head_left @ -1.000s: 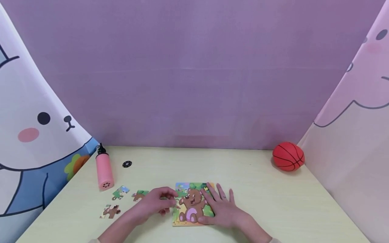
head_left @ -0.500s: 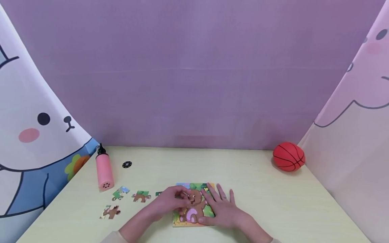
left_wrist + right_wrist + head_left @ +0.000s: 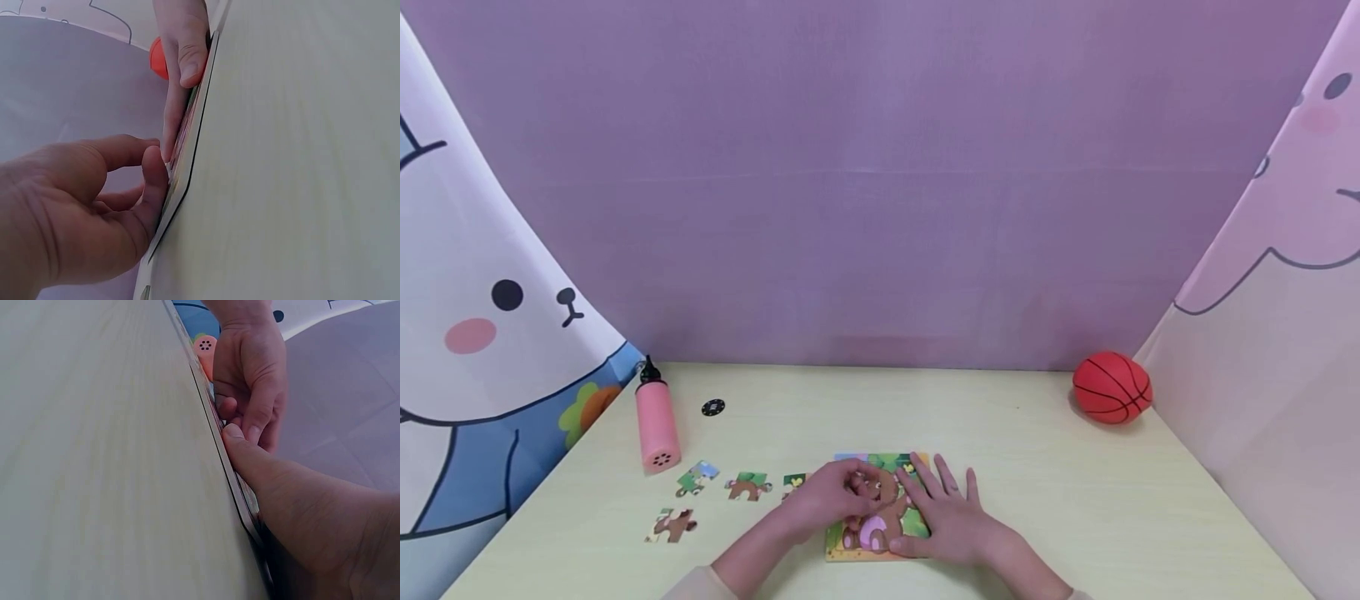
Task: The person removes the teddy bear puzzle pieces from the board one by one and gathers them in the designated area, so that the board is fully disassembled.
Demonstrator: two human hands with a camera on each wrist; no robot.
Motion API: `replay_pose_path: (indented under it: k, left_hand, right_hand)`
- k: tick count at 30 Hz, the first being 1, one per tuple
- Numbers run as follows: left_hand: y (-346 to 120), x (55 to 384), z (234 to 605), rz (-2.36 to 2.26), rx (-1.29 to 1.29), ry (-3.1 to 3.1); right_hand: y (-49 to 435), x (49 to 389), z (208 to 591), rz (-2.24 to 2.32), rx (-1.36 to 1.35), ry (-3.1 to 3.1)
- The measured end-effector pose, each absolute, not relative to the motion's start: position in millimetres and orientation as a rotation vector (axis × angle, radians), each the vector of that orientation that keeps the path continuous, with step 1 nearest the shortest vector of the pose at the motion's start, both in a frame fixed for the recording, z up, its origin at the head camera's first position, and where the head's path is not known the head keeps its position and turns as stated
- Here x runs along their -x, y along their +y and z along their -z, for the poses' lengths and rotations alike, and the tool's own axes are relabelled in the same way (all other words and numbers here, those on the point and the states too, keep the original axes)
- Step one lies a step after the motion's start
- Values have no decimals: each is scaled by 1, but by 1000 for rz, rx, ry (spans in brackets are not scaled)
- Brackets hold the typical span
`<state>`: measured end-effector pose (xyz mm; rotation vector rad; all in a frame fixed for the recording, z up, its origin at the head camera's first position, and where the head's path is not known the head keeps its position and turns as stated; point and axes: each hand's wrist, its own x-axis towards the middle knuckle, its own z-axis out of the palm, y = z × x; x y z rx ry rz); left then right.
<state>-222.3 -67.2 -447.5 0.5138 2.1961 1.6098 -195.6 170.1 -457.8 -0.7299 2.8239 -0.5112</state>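
The puzzle lies under both hands, flat on the table. The right hand is spread wide across its right side, a good brace: even pressure there should stop it sliding. The left hand is curled narrow over the left side; whether a piece sits in its pinch, I cannot tell. Best to work a piece straight up or down, untilted, so neighbours stay seated. Loose pieces lie left of the left hand, well placed for reaching.

the right hand lays its thumb on the board. beyond, the left hand curls its fingers; a bottle shows behind.
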Motion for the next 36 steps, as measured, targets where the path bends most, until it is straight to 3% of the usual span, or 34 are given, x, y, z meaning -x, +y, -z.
replay_pose_path:
  k: [36]
  left_hand:
    - [-65, 222, 445, -1587, -482, 2221]
  right_hand:
    - [168, 192, 453, 505, 732, 2843]
